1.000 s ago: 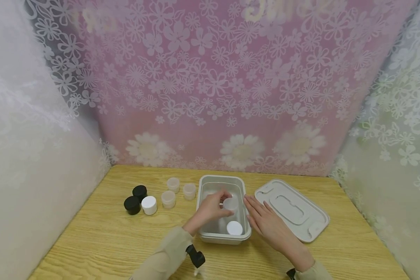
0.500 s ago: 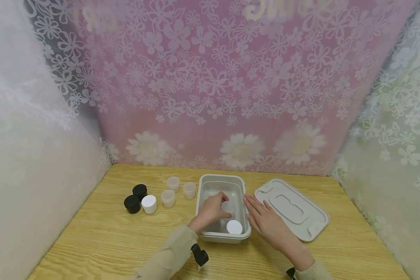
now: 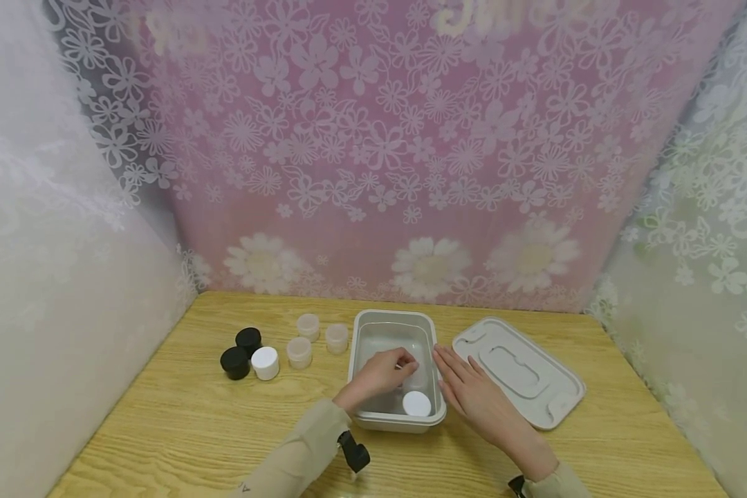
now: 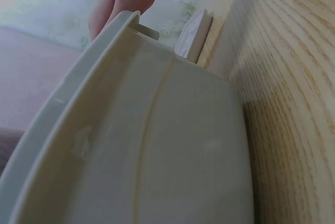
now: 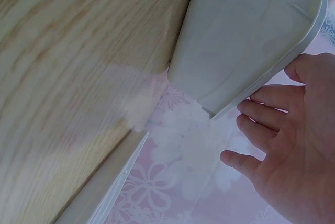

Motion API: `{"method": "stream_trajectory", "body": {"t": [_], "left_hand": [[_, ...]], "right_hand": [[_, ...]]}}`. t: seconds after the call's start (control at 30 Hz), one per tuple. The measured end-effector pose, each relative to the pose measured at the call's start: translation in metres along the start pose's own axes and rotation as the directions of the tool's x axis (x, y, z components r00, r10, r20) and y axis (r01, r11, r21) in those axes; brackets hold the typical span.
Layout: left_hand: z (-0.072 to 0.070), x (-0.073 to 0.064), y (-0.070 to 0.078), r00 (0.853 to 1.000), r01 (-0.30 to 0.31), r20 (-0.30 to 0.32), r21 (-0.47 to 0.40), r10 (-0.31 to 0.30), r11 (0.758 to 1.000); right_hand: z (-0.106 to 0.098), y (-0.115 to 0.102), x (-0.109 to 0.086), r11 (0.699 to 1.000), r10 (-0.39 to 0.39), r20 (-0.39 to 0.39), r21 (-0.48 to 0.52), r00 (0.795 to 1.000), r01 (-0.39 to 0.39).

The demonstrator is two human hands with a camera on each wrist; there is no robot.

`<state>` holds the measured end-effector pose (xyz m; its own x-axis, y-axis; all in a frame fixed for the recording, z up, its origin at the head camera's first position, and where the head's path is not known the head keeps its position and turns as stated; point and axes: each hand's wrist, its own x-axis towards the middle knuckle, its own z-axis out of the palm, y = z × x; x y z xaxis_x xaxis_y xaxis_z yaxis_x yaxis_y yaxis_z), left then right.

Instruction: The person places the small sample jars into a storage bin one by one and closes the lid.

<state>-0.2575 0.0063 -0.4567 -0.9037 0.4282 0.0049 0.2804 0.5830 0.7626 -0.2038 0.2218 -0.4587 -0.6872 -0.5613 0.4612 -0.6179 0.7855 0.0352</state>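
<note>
Container (image 3: 393, 425) stands uncovered, its lid (image 3: 518, 373) lying to the right, with one white-capped jar (image 3: 416, 404) inside at the near end; two black jars (image 3: 235, 363), another white jar (image 3: 265, 364) and three translucent jars (image 3: 299, 353) stand outside at left, so the work looks partway. The left hand (image 3: 382, 371) curls inside, whether pinching anything I cannot tell; the right hand (image 3: 478, 398), fingers extended, touches the container.
</note>
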Motion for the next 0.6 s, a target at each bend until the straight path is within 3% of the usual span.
{"method": "stream_trajectory", "body": {"t": [0.2,0.3,0.43,0.6], "left_hand": [[-0.005,-0.001,-0.001,0.997,-0.029,-0.072,0.004,0.030,1.000],[-0.010,-0.001,-0.001,0.988,-0.084,-0.137,-0.081,0.072,0.993],[-0.017,-0.002,-0.002,0.973,-0.171,-0.196,-0.237,0.126,0.956],[-0.025,-0.005,-0.005,0.956,-0.225,-0.259,-0.346,0.138,0.911]], "right_hand": [[0.001,0.000,0.000,1.000,-0.006,0.003,0.002,1.000,0.006],[0.000,-0.001,0.001,1.000,0.003,0.012,0.002,1.000,-0.003],[-0.001,-0.002,0.001,1.000,0.023,0.038,0.000,0.999,-0.023],[-0.002,-0.002,0.001,0.999,0.035,0.053,0.008,0.998,-0.036]]}}
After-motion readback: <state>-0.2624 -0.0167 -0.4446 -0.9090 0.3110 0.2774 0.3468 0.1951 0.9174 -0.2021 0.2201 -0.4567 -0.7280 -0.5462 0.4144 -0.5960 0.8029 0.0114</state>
